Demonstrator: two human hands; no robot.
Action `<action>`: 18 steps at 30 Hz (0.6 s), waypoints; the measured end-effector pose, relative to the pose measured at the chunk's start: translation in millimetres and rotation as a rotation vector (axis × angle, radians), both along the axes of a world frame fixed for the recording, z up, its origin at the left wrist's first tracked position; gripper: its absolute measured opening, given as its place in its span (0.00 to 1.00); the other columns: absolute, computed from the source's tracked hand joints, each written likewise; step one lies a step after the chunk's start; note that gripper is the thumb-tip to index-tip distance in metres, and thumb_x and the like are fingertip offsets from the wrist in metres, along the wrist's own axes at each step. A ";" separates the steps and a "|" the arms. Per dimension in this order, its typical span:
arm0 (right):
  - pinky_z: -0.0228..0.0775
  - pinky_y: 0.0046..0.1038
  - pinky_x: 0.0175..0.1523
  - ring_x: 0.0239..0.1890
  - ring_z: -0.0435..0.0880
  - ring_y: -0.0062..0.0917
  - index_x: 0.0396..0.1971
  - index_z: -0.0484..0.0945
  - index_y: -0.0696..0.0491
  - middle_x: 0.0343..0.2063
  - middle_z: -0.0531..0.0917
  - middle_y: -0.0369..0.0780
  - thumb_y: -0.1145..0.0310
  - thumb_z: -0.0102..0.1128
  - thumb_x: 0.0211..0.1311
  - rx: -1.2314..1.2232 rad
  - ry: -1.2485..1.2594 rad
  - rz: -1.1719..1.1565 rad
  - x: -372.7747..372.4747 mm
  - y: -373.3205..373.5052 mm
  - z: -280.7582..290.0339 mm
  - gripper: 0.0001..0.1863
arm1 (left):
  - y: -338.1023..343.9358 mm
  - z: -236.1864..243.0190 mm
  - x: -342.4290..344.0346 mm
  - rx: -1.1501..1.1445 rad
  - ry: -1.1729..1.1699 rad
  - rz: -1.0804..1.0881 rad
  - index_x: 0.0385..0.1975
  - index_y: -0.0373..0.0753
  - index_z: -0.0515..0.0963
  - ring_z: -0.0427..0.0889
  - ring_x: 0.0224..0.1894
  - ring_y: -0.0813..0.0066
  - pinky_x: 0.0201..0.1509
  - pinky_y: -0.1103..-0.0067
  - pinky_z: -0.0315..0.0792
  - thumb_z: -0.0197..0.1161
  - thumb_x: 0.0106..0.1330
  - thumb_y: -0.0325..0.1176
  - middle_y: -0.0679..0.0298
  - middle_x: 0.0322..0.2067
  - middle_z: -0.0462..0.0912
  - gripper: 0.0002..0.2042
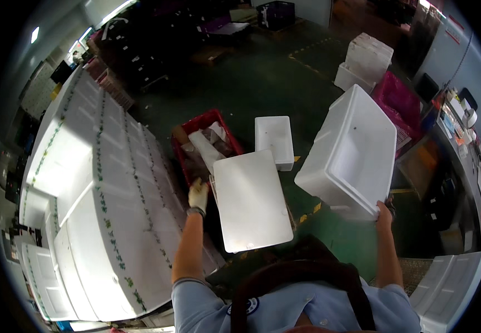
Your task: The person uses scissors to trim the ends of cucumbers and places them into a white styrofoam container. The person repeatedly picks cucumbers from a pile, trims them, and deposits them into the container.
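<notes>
On the right, a large white foam box (329, 172) is tilted with its open inside toward the right. My right hand (386, 211) is closed on the box's near lower corner. My left hand (199, 195), in a pale glove, is at the near left end of a red crate (179, 158). Its fingers look curled, and what they hold is hidden. White and brown wrapped items (206, 145) fill the crate. A flat white lid (254, 202) lies in front of me, overlapping the crate's near side; what supports it is mostly hidden.
A smaller open white box (274, 139) stands on the green floor beyond the lid. Stacked white foam boxes (124, 222) with green-patterned tape line the left. More white boxes (365, 58) and a magenta crate (399, 105) stand far right, beside a cluttered counter (465, 144).
</notes>
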State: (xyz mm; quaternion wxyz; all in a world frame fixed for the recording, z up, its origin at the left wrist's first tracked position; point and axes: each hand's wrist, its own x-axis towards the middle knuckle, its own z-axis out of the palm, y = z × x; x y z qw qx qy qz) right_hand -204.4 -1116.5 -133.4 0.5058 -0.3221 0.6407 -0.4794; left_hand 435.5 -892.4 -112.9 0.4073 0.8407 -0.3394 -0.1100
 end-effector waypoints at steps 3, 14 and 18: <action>0.64 0.22 0.45 0.38 0.73 0.23 0.49 0.69 0.55 0.38 0.76 0.38 0.65 0.61 0.47 -0.029 0.230 0.042 68.6 -53.6 8.4 0.27 | 18.2 -39.8 -50.0 0.231 0.179 0.015 0.59 0.28 0.54 0.68 0.55 0.54 0.57 0.73 0.63 0.64 0.52 0.42 0.44 0.54 0.66 0.39; 0.57 0.24 0.56 0.53 0.68 0.26 0.57 0.62 0.47 0.52 0.71 0.35 0.61 0.53 0.50 0.013 0.896 0.619 279.1 -295.3 -192.2 0.30 | 51.4 -100.5 -113.0 0.522 0.740 0.464 0.57 0.28 0.56 0.68 0.55 0.57 0.57 0.72 0.63 0.66 0.53 0.39 0.49 0.53 0.67 0.35; 0.53 0.28 0.62 0.61 0.60 0.32 0.60 0.57 0.47 0.59 0.62 0.43 0.65 0.50 0.52 0.032 0.889 0.804 372.7 -312.9 -172.2 0.32 | 89.7 -143.7 -110.1 0.531 0.717 0.400 0.55 0.31 0.58 0.68 0.54 0.59 0.56 0.73 0.64 0.66 0.53 0.41 0.50 0.52 0.69 0.34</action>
